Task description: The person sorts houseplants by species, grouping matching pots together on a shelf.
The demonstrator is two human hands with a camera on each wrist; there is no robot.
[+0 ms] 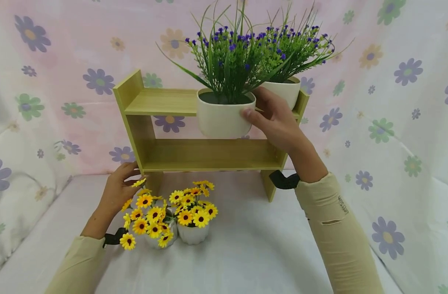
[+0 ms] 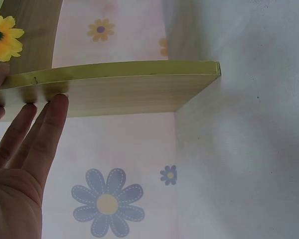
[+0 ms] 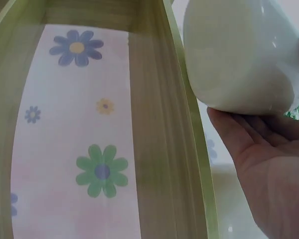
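Observation:
My right hand (image 1: 279,120) grips a white oval pot (image 1: 225,118) of purple-flowered artificial grass (image 1: 227,65) by its right side, thumb in front. The pot is at the upper board's front edge, its base lower than that board. In the right wrist view, the pot (image 3: 234,55) is beside the shelf edge (image 3: 192,119). My left hand (image 1: 115,190) holds the left side panel of the wooden shelf (image 1: 212,155). The left wrist view has the thumb on one face of the panel (image 2: 124,84) and the fingers (image 2: 47,134) against the other.
A matching purple-flowered pot (image 1: 284,90) stands at the upper board's right end. Two white pots of yellow flowers, a left one (image 1: 154,218) and a right one (image 1: 194,232), stand on the white-covered table (image 1: 253,253) before the shelf. Flower-print cloth (image 1: 356,81) hangs behind.

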